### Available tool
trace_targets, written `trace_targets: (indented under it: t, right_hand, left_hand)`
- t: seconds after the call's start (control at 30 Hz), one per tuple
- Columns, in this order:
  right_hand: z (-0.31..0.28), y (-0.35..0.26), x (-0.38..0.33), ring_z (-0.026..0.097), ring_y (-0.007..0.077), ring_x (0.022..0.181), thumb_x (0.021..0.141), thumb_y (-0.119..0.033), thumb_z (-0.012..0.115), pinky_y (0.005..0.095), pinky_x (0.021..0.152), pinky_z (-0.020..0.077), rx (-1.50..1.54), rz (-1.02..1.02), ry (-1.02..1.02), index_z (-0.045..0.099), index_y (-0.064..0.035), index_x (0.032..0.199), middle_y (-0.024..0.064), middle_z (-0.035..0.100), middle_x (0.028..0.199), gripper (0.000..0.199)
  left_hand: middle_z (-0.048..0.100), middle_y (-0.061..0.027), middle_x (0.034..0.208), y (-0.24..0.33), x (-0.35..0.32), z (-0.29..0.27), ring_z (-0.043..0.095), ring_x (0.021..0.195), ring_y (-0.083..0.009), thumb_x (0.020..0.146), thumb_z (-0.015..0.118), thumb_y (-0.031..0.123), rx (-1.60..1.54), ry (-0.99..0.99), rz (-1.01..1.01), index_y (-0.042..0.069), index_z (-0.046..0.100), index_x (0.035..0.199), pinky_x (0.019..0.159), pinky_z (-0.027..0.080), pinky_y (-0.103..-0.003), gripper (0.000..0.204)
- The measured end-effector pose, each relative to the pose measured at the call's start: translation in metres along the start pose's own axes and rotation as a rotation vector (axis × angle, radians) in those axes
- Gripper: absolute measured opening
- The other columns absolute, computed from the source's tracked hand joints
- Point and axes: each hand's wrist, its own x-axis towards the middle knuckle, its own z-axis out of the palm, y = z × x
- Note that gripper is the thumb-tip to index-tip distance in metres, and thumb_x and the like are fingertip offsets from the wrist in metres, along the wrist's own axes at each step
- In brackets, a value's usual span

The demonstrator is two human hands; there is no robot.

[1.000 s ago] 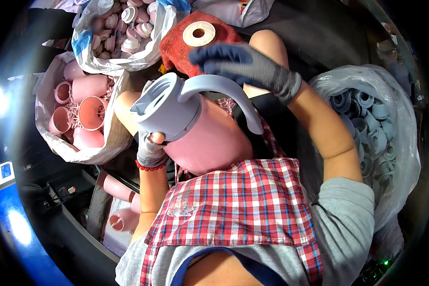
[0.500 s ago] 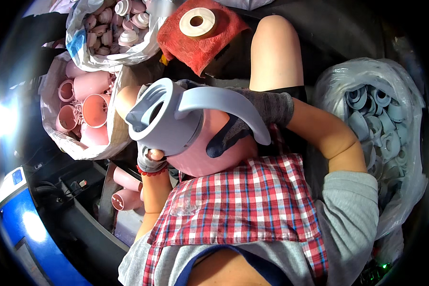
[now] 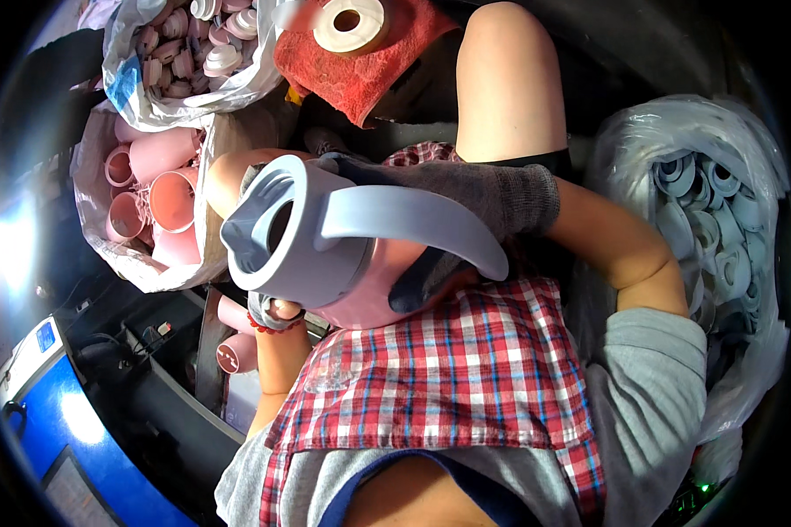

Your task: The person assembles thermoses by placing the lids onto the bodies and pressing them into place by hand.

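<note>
A pink-bodied carafe (image 3: 351,255) with a blue-grey collar lies tilted in the person's lap, against the checked apron (image 3: 439,378) at its six o'clock, its spout (image 3: 240,239) pointing toward nine and its curved handle (image 3: 417,218) sweeping round toward four. The left grip (image 3: 267,304), in a grey glove with a bare fingertip showing, is closed on the carafe at the seven o'clock side, just under the collar; how far those fingers reach underneath is hidden. The right grip (image 3: 453,180), in a grey and navy glove, passes behind the handle and clasps the pink body, thumb on the near side, most fingers out of sight. The carafe looks stiff, hollow and probably light for its bulk, though the smooth, glossy body may slide or turn under cloth gloves; whether it has a fragile liner cannot be told. The body just below the collar seems the surest hold, with a second hand farther down; the handle looks rigid, but hanging everything from it would trust the collar's joint, and the thin spout lip is best left free. Around it, a bag of pink cylinders (image 3: 215,189) sits between nine and ten, a red cloth (image 3: 387,75) near twelve, and a clear bag of blue-grey parts (image 3: 628,140) at three.
</note>
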Motion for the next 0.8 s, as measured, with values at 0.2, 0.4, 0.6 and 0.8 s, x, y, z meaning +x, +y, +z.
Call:
trace_targets:
  t: [0.2,0.4,0.6,0.8]
  right_hand:
    - [-0.003,-0.003,0.006,0.054,0.0210,0.113,0.071,-0.026,0.081,0.0342,0.098,0.0443,0.021,0.125,0.013,0.042,0.0039,0.131,0.0146,0.055,0.124,0.078]
    - [-0.041,0.008,-0.010,0.057,0.0157,0.108,0.077,-0.017,0.075,0.0307,0.093,0.0476,0.820,0.562,0.422,0.049,0.0008,0.128,0.0103,0.056,0.126,0.060]
    - [-0.040,-0.096,0.031,0.063,0.0128,0.080,0.071,-0.031,0.081,0.0244,0.076,0.0511,-0.404,0.518,0.076,0.027,-0.0002,0.143,0.0061,0.067,0.094,0.094]
    - [-0.029,-0.071,0.042,0.065,0.0119,0.076,0.085,-0.023,0.068,0.0266,0.065,0.0522,-0.100,0.572,0.237,0.047,0.0018,0.130,0.0118,0.067,0.094,0.055]
  left_hand:
    - [0.044,-0.0159,0.133,0.008,0.007,0.001,0.045,0.120,-0.0260,0.062,0.075,0.064,-0.079,-0.005,-0.017,-0.004,0.028,0.138,0.101,0.035,-0.040,0.113]
    - [0.042,-0.0148,0.135,0.034,0.022,0.006,0.043,0.123,-0.0253,0.059,0.077,0.064,-0.275,-0.040,-0.066,-0.003,0.025,0.140,0.103,0.034,-0.039,0.117]
    - [0.041,-0.0138,0.137,0.074,0.046,0.028,0.041,0.125,-0.0246,0.057,0.079,0.064,-0.461,-0.093,-0.075,-0.003,0.023,0.142,0.105,0.032,-0.039,0.122]
    - [0.035,-0.0128,0.142,0.095,0.056,0.039,0.036,0.130,-0.0238,0.052,0.081,0.065,-0.508,-0.071,-0.050,-0.002,0.015,0.144,0.108,0.028,-0.038,0.131]
